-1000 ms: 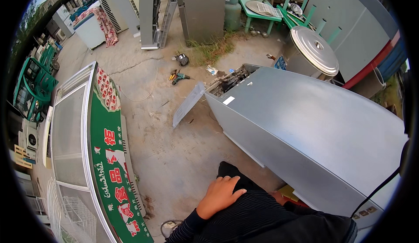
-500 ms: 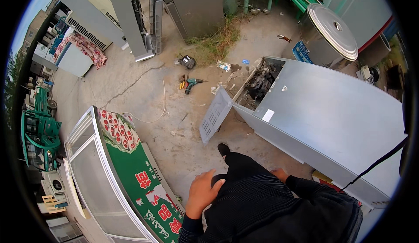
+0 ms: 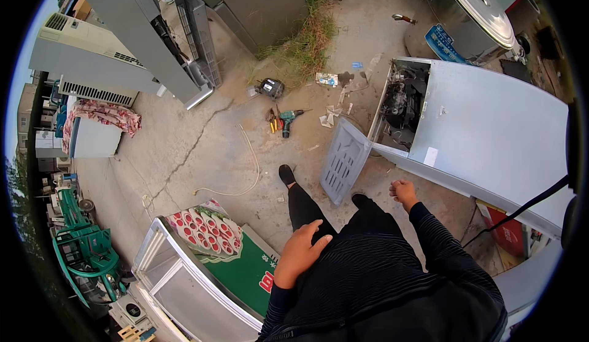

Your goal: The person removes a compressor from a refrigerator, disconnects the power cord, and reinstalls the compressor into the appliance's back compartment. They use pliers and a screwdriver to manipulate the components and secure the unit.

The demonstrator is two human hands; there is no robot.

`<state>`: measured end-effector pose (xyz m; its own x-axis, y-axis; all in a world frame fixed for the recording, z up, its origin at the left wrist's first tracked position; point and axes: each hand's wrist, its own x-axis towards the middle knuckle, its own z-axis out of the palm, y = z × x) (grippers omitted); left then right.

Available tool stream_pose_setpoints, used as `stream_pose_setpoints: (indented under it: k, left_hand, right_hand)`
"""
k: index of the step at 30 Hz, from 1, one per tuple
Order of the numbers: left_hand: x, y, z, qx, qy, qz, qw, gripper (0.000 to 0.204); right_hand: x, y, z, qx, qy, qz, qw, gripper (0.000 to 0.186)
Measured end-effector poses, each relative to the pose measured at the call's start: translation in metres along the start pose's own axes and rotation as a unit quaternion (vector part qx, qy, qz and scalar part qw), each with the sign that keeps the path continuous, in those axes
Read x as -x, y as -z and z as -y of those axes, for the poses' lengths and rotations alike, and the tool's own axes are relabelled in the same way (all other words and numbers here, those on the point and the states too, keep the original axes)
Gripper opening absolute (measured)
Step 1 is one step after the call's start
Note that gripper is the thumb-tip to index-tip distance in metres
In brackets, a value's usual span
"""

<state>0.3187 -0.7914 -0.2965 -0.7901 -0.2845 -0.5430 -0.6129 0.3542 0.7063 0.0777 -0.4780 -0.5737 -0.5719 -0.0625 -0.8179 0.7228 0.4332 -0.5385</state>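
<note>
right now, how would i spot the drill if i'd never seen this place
Find the big silver cabinet lying at right. Left of its open end, past the grey slotted panel, the drill lies on the concrete. Its teal and black body sets it apart from the yellow-handled tool beside it.

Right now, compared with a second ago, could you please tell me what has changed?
The person has stepped forward, toward the drill and slatted grey panel. The right hand has swung forward from beside the body; the left hand stays in front. Neither visibly took hold of anything. Drill, panel and grey cabinet stayed put.
</note>
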Motion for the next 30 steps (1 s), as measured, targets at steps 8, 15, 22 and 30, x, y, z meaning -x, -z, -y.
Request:
stream_pose_setpoints:
  k: [8, 15, 22, 30]
  left_hand:
    - [-0.066, 0.224, 0.101, -0.154, -0.049, -0.025, 0.986, 0.056]
    - [-0.145, 0.371, 0.134, -0.210, -0.003, -0.135, 0.968, 0.053]
    - [-0.239, 0.368, 0.048, -0.208, -0.124, 0.053, 0.969, 0.053]
    - [-0.336, 0.336, -0.030, -0.298, -0.072, 0.162, 0.938, 0.058]
  right_hand:
    - [0.036, -0.205, -0.007, 0.090, 0.139, -0.029, 0.986, 0.024]
    - [0.043, -0.307, 0.128, 0.042, 0.094, 0.020, 0.995, 0.026]
    - [-0.007, -0.351, 0.119, 0.007, 0.080, -0.044, 0.996, 0.023]
    - [-0.083, -0.323, 0.149, -0.116, 0.001, -0.129, 0.985, 0.023]
